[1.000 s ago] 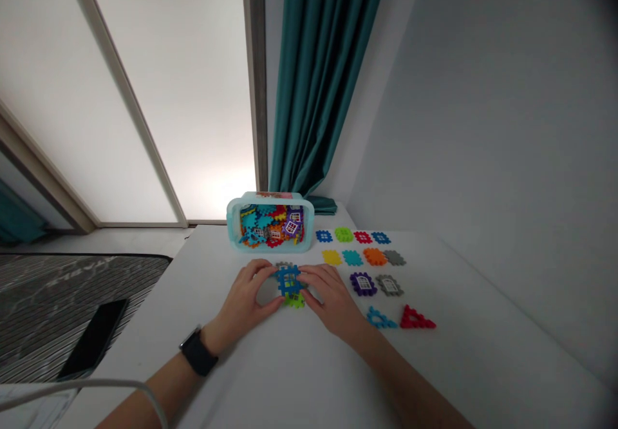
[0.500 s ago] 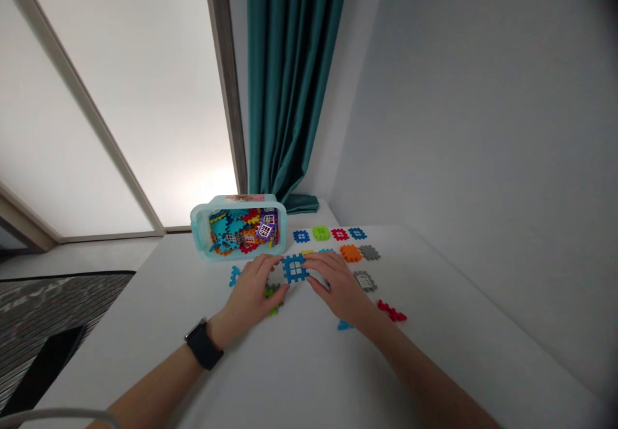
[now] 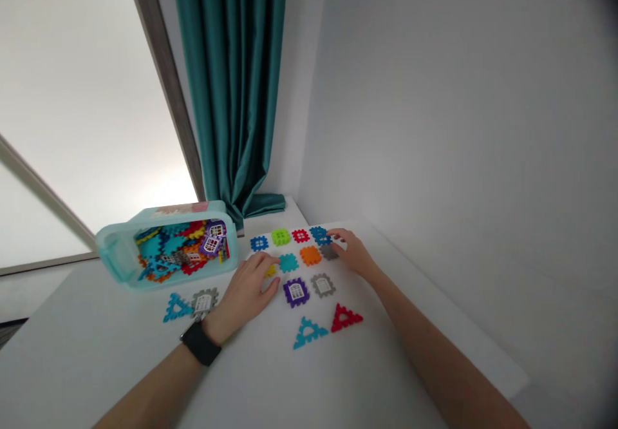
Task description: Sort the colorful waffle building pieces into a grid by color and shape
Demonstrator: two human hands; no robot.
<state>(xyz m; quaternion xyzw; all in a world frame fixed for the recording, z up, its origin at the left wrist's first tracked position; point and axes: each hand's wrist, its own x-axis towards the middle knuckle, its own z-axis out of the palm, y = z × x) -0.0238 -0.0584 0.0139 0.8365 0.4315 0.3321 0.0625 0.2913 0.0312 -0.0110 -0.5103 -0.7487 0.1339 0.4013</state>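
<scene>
head view overlooks table [image 3: 270, 377], seemingly wide-angle

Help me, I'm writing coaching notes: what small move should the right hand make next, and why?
Perhaps the right hand should square up the blue window tile beside the red window tile: it reaches that blue tile's right edge, and the outline looks doubled, possibly two overlapping tiles.
</scene>
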